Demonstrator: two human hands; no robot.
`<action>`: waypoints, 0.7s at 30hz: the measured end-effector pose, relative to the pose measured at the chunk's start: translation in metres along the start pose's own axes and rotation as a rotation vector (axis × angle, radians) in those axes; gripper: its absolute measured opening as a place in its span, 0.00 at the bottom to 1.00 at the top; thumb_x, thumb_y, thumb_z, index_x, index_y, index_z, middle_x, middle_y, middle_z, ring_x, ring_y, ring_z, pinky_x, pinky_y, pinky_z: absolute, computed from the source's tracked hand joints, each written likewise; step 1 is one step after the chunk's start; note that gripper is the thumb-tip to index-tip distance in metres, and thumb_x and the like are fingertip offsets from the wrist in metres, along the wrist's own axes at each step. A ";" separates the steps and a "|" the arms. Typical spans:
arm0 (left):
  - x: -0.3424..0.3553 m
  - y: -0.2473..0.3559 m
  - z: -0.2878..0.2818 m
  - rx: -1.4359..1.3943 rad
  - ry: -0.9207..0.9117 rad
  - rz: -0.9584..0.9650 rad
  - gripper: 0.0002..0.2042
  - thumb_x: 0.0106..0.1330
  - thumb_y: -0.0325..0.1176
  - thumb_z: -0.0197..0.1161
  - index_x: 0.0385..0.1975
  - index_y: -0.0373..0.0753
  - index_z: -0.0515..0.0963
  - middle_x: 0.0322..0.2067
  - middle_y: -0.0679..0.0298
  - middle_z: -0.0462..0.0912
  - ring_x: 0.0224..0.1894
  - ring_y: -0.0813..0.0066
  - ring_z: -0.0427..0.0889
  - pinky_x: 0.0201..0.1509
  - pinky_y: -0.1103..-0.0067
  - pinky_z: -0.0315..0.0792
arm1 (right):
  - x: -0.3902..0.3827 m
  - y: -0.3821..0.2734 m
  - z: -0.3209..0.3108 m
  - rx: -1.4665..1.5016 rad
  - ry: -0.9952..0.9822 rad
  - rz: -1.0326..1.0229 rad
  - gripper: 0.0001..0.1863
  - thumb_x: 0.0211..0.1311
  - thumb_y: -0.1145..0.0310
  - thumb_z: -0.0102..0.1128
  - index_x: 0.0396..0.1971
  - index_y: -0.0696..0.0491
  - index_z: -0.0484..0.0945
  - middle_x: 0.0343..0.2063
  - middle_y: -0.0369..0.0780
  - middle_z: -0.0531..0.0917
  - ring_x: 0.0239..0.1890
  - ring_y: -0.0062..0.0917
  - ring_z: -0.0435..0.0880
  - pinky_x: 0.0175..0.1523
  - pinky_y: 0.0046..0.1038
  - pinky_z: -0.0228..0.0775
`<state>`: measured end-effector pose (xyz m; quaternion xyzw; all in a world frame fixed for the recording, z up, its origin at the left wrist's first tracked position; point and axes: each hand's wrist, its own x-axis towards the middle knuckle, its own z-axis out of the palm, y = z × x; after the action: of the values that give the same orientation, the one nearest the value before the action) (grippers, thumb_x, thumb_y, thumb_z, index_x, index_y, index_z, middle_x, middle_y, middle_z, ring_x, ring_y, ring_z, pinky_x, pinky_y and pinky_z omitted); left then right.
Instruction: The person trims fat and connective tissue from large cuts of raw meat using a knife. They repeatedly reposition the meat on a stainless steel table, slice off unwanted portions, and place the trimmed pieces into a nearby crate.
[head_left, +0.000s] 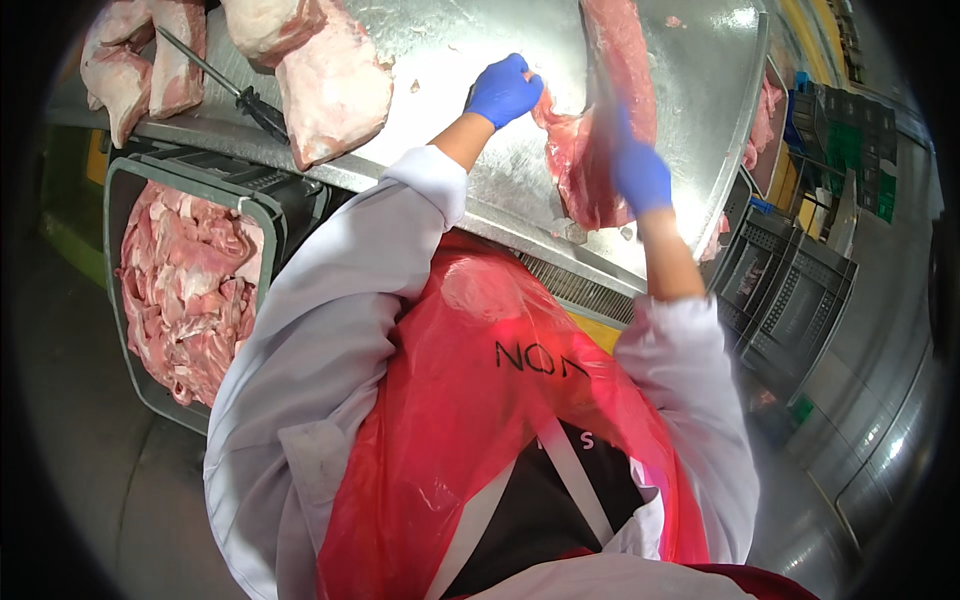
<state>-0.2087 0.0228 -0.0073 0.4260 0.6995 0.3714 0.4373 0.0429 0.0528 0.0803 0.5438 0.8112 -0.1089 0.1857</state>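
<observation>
A long piece of raw pink meat (632,60) lies on the metal table, with a flap (568,145) spreading from its left side. My left hand (502,92), in a blue glove, is closed on the tip of that flap. Over the near end of the meat is my right hand (641,172), also blue-gloved and smeared by motion. It grips a knife (603,110), whose blade shows only as a blurred grey streak pointing away from me along the meat. The handle is hidden in the glove.
Large pale cuts of meat (335,85) lie at the table's far left, beside a sharpening steel (205,65) with a black handle. Below stands a grey bin (112,250) full of meat trimmings (190,290). Dark crates (790,290) stand past the table's right edge (748,130).
</observation>
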 end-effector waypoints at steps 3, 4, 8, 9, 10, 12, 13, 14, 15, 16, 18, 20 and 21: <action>0.016 0.003 0.010 -0.064 0.094 -0.009 0.23 0.62 0.45 0.64 0.50 0.34 0.77 0.41 0.55 0.86 0.45 0.62 0.85 0.52 0.71 0.76 | -0.105 -0.006 -0.011 0.022 -0.203 0.114 0.38 0.70 0.65 0.46 0.77 0.40 0.42 0.31 0.58 0.84 0.32 0.53 0.85 0.40 0.50 0.77; 0.019 0.010 0.014 -0.083 0.092 -0.015 0.23 0.62 0.45 0.65 0.51 0.34 0.77 0.42 0.55 0.86 0.45 0.62 0.85 0.52 0.71 0.76 | -0.137 -0.002 -0.006 0.008 -0.221 0.127 0.39 0.69 0.67 0.48 0.77 0.40 0.43 0.28 0.58 0.84 0.30 0.54 0.85 0.38 0.50 0.76; 0.033 0.042 0.059 -0.108 -0.010 0.001 0.24 0.61 0.47 0.64 0.51 0.35 0.78 0.43 0.54 0.87 0.48 0.59 0.85 0.55 0.72 0.76 | -0.214 0.005 -0.034 0.257 -0.156 0.131 0.42 0.62 0.75 0.53 0.76 0.41 0.50 0.21 0.56 0.80 0.25 0.51 0.83 0.34 0.44 0.74; 0.037 0.048 0.072 -0.043 -0.038 -0.032 0.24 0.61 0.46 0.64 0.50 0.35 0.78 0.43 0.53 0.87 0.48 0.58 0.85 0.55 0.71 0.76 | -0.218 0.008 -0.039 0.351 -0.114 0.151 0.43 0.61 0.77 0.54 0.76 0.41 0.51 0.20 0.56 0.79 0.24 0.50 0.82 0.34 0.43 0.73; 0.029 0.067 0.079 0.030 -0.089 -0.057 0.23 0.61 0.46 0.64 0.49 0.34 0.79 0.42 0.52 0.87 0.48 0.57 0.85 0.55 0.71 0.76 | -0.220 0.017 -0.030 0.399 0.031 0.148 0.45 0.59 0.79 0.56 0.76 0.41 0.52 0.21 0.54 0.79 0.22 0.47 0.81 0.33 0.40 0.72; 0.026 0.080 0.087 0.146 -0.193 -0.073 0.21 0.61 0.44 0.63 0.46 0.33 0.81 0.41 0.50 0.87 0.47 0.55 0.86 0.54 0.70 0.77 | -0.197 0.021 -0.032 0.430 0.171 0.170 0.44 0.60 0.78 0.56 0.76 0.42 0.51 0.22 0.54 0.81 0.23 0.47 0.82 0.33 0.39 0.73; 0.034 0.077 0.085 0.187 -0.241 -0.065 0.19 0.61 0.43 0.63 0.44 0.33 0.82 0.40 0.49 0.87 0.46 0.54 0.86 0.53 0.70 0.77 | -0.177 0.022 -0.031 0.497 0.246 0.125 0.44 0.60 0.78 0.55 0.76 0.44 0.50 0.23 0.53 0.82 0.24 0.47 0.83 0.33 0.40 0.74; 0.040 0.072 0.084 0.234 -0.295 -0.059 0.18 0.60 0.42 0.62 0.42 0.33 0.83 0.39 0.47 0.86 0.46 0.53 0.86 0.53 0.69 0.77 | -0.156 0.020 -0.030 0.498 0.232 0.158 0.44 0.60 0.77 0.55 0.76 0.43 0.49 0.23 0.52 0.82 0.25 0.47 0.83 0.33 0.40 0.74; 0.046 0.064 0.083 0.214 -0.282 -0.047 0.15 0.59 0.38 0.61 0.34 0.32 0.85 0.36 0.44 0.86 0.43 0.51 0.86 0.49 0.67 0.78 | -0.131 0.017 -0.031 0.497 0.216 0.177 0.45 0.60 0.76 0.55 0.77 0.42 0.48 0.23 0.52 0.82 0.25 0.47 0.84 0.33 0.41 0.74; 0.052 0.056 0.084 0.235 -0.246 0.013 0.15 0.58 0.39 0.61 0.33 0.31 0.85 0.35 0.44 0.86 0.42 0.51 0.86 0.48 0.67 0.78 | -0.105 0.015 -0.026 0.428 0.263 0.124 0.45 0.61 0.75 0.55 0.77 0.41 0.47 0.23 0.52 0.82 0.25 0.48 0.84 0.33 0.42 0.74; 0.060 0.035 0.090 0.283 -0.179 0.135 0.15 0.58 0.39 0.61 0.31 0.31 0.84 0.33 0.43 0.85 0.39 0.49 0.86 0.46 0.66 0.78 | -0.051 0.011 -0.014 0.315 0.338 0.015 0.45 0.62 0.72 0.54 0.77 0.36 0.46 0.22 0.54 0.82 0.24 0.50 0.83 0.32 0.45 0.73; 0.061 0.025 0.094 0.194 -0.178 0.126 0.16 0.58 0.40 0.60 0.30 0.30 0.84 0.33 0.43 0.85 0.38 0.48 0.85 0.46 0.65 0.78 | -0.007 -0.013 -0.022 0.246 0.273 0.018 0.41 0.65 0.69 0.50 0.76 0.35 0.47 0.26 0.56 0.83 0.28 0.52 0.84 0.36 0.48 0.74; 0.061 0.022 0.095 0.151 -0.178 0.118 0.17 0.58 0.41 0.60 0.30 0.30 0.84 0.32 0.43 0.85 0.37 0.47 0.85 0.45 0.65 0.78 | 0.014 -0.021 -0.024 0.219 0.245 0.011 0.40 0.65 0.69 0.48 0.76 0.35 0.48 0.28 0.56 0.84 0.30 0.52 0.84 0.37 0.48 0.75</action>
<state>-0.1299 0.1012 -0.0384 0.5292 0.6577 0.3037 0.4417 0.0144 0.0652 0.0956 0.5744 0.8080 -0.1288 0.0257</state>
